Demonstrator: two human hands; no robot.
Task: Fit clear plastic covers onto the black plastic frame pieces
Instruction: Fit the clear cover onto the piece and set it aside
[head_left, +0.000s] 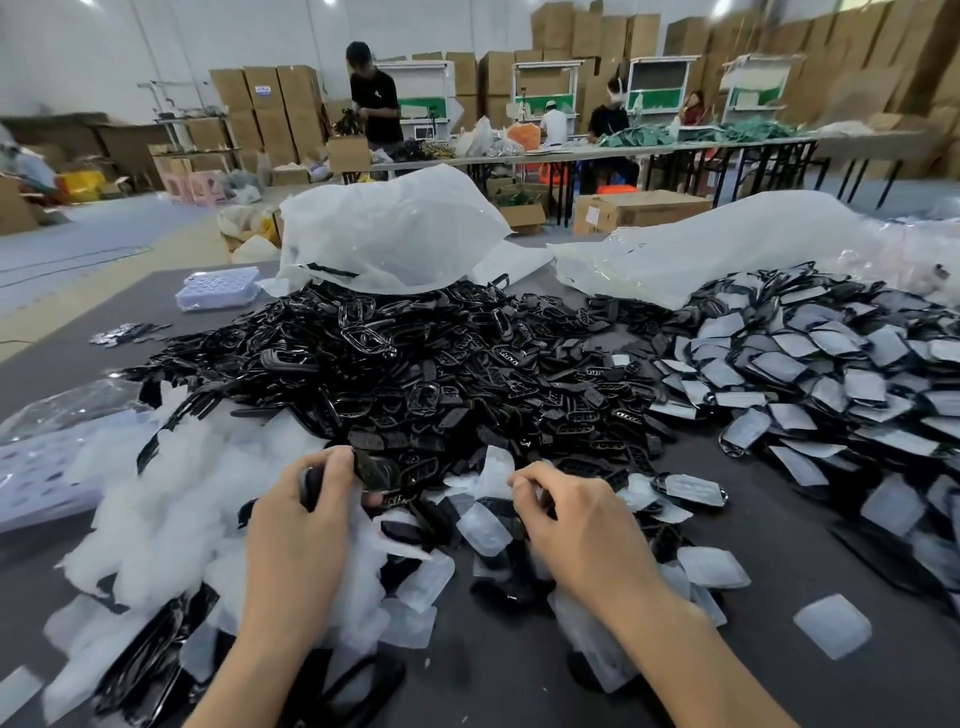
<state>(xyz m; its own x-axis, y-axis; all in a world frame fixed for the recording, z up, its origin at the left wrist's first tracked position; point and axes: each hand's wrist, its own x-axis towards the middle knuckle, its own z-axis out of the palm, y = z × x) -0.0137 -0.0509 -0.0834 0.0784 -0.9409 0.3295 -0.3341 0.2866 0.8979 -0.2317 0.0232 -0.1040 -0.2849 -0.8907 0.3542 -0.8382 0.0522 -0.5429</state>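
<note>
Gripping a black frame piece (376, 470) at the near edge of the black heap (415, 374), the left hand (301, 512) curls round it. The right hand (569, 519) curls among clear covers (483, 527) on the counter (493, 660); I cannot tell whether it holds anything.

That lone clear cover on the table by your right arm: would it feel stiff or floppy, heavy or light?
The cover looks thin and translucent, so probably very light. It keeps a raised, moulded shape, so likely springy rather than limp, though squeezing may dent it. Its smooth look suggests it would slide easily on the table.
</note>
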